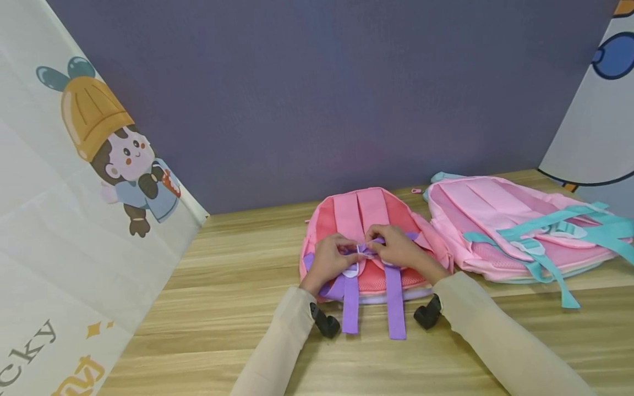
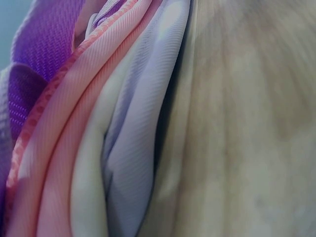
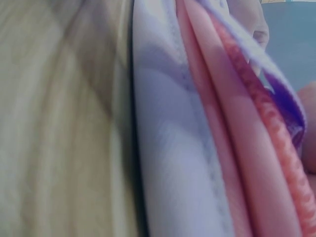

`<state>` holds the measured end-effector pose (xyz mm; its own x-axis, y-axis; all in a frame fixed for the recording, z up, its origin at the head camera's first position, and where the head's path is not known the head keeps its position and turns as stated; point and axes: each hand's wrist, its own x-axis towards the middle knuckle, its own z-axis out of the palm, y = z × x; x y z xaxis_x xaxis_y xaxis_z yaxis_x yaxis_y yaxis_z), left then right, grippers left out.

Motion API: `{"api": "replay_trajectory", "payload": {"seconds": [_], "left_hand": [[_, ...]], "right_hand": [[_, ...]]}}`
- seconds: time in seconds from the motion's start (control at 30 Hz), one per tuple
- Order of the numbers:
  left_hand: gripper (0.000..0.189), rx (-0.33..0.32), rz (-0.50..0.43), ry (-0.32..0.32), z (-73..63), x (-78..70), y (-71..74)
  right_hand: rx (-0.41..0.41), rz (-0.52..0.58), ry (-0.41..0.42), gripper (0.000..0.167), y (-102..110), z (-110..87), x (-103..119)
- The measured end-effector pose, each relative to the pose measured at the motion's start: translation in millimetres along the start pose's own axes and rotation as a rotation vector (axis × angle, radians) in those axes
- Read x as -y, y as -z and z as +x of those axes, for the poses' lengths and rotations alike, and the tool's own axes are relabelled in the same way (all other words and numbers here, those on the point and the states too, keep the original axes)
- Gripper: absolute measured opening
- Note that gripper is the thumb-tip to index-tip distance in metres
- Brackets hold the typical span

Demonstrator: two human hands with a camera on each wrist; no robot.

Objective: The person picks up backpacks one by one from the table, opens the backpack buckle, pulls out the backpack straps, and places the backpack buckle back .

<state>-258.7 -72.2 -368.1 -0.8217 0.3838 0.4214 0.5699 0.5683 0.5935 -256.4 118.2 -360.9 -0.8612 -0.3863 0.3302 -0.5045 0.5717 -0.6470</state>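
Note:
A coral-pink child's backpack (image 1: pixel 324 220) lies on the wood-grain table with its shoulder straps facing up. Over its middle, my left hand (image 1: pixel 333 257) pinches a purple strap (image 1: pixel 365 249) with white at its edge. My right hand (image 1: pixel 398 247) pinches the same strap from the other side, its fingertips close to the left ones. A white buckle (image 1: pixel 350 271) shows under the left hand. Two purple webbing ends (image 1: pixel 350 308) hang towards the table's front. The left wrist view has purple webbing (image 2: pixel 47 39) beside layered pink and lilac fabric; fingers hide the exact grip.
To the right, touching the coral one, lies a light pink backpack (image 1: pixel 480 220) with teal straps (image 1: pixel 552 275). A dark grey-blue panel (image 1: pixel 322 99) stands behind the table (image 1: pixel 223 286). White printed walls (image 1: pixel 49 220) flank the left and right sides.

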Motion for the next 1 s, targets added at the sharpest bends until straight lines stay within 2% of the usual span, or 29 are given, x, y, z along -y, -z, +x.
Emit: {"api": "replay_trajectory", "payload": {"seconds": [1.0], "left_hand": [[0.022, -0.002, 0.003, -0.013, 0.3, 1.2, -0.4]], "right_hand": [[-0.06, 0.071, 0.018, 0.012, 0.9, 0.6, -1.9]]}}
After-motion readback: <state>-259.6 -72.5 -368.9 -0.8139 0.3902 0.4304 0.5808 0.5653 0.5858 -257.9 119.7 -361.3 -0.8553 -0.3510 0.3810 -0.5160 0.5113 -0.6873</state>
